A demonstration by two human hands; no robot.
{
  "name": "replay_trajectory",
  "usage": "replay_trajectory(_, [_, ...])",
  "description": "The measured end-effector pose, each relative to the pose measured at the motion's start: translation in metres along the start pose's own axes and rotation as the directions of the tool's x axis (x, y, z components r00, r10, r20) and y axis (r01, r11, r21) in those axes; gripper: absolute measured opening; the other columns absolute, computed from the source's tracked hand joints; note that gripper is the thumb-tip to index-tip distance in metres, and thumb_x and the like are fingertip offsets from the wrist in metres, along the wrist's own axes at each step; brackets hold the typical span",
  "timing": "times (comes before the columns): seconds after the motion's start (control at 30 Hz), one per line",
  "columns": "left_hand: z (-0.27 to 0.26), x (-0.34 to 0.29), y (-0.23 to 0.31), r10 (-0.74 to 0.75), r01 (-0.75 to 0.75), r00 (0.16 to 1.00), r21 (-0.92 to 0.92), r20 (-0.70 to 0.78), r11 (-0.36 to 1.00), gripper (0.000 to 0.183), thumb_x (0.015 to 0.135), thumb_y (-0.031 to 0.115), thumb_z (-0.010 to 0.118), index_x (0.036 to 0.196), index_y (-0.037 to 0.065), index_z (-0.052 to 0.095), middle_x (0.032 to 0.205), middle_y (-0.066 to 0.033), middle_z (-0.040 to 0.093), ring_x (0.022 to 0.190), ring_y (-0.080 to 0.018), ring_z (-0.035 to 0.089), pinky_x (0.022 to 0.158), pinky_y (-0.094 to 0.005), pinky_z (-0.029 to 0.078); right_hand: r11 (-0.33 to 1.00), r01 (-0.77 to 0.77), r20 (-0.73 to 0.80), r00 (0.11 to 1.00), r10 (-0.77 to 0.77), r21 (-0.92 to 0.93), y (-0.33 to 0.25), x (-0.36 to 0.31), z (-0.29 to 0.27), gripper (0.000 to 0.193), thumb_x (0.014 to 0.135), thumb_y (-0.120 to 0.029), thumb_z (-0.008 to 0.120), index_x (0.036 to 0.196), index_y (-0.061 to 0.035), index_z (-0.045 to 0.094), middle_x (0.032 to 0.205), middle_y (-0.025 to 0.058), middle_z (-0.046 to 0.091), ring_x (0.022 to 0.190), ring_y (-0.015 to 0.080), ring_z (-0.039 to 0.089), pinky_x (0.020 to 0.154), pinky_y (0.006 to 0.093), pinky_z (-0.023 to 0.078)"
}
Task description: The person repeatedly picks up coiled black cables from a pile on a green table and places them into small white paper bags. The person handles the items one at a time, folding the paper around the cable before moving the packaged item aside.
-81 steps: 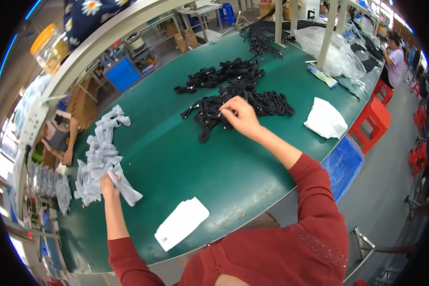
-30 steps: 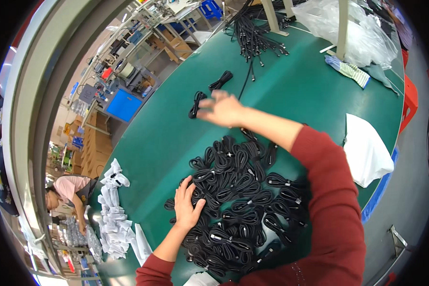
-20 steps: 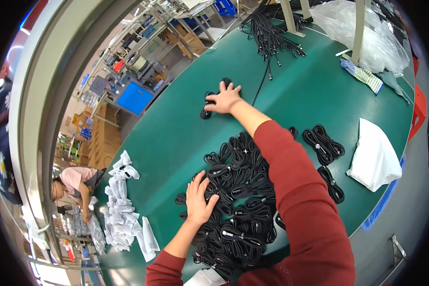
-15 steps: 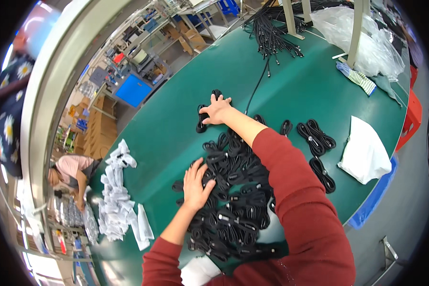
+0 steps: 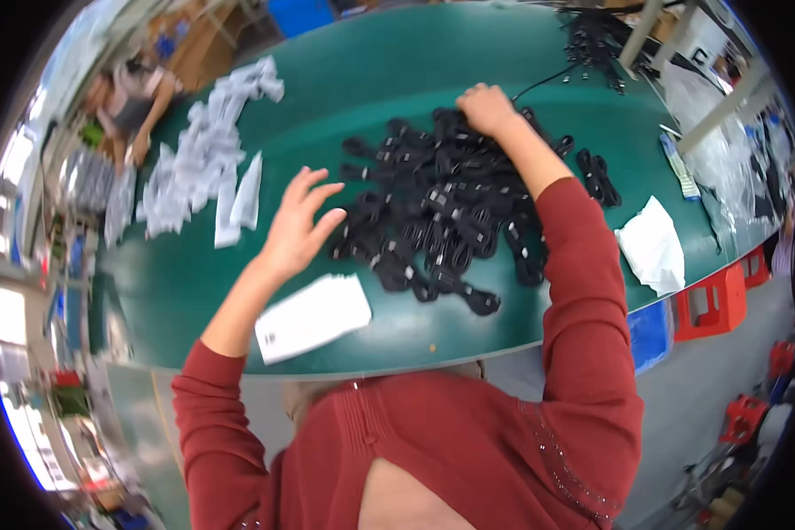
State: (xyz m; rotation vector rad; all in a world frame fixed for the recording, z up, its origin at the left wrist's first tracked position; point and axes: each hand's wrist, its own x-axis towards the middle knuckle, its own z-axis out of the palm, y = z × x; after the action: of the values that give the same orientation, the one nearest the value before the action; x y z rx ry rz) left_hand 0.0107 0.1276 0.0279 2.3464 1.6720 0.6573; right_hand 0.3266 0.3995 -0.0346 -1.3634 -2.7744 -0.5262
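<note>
**Cables: looks like a gathering step**

Cables point(image 5: 442, 190) heaped mid-surface point(image 5: 168, 291). Right hand point(image 5: 486, 109) at the pile's far edge, fingers bent; can't tell if it grips a coil. Left hand point(image 5: 293, 231) wide open, empty, just left of the pile, above the white stack point(image 5: 316, 318). My read: next move needs the left in against the coils, right drawing strays inward.

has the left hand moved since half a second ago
Yes: judged against the pale bags, the left hand has shifted left, closer to them, from over the black cables to beside their left edge.
</note>
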Motion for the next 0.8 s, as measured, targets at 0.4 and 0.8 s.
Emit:
replay_trajectory(0.4, [0.021, -0.16, 0.014, -0.165, 0.123, 0.967, -0.212, -0.194, 0.969, 0.022, 0.078, 0.009, 0.077, 0.097, 0.003, 0.068, 0.097, -0.0103, 0.062, 0.086, -0.0266, 0.061, 0.075, -0.0359, 0.051, 0.499, 0.081, -0.347, 0.813, 0.468, 0.863, -0.106, -0.068, -0.112, 0.041, 0.083, -0.019, 0.067, 0.118, -0.0013, 0.058, 0.098, 0.0157, 0.064, 0.089, 0.0296, 0.064, 0.08, 0.0399, 0.052])
replay_trajectory(0.8, [0.063, -0.161, 0.008, -0.109, 0.033, 0.957, -0.275, -0.267, 0.961, 0.02, 0.078, 0.005, 0.076, 0.094, 0.001, 0.065, 0.093, -0.0094, 0.059, 0.08, -0.0253, 0.061, 0.071, -0.0354, 0.051, 0.32, 0.163, -0.262, 0.917, 0.299, 0.933, -0.276, -0.219, -0.119, 0.034, 0.083, -0.001, 0.066, 0.117, 0.0018, 0.06, 0.098, 0.0161, 0.063, 0.088, 0.0286, 0.065, 0.079, 0.0346, 0.051])
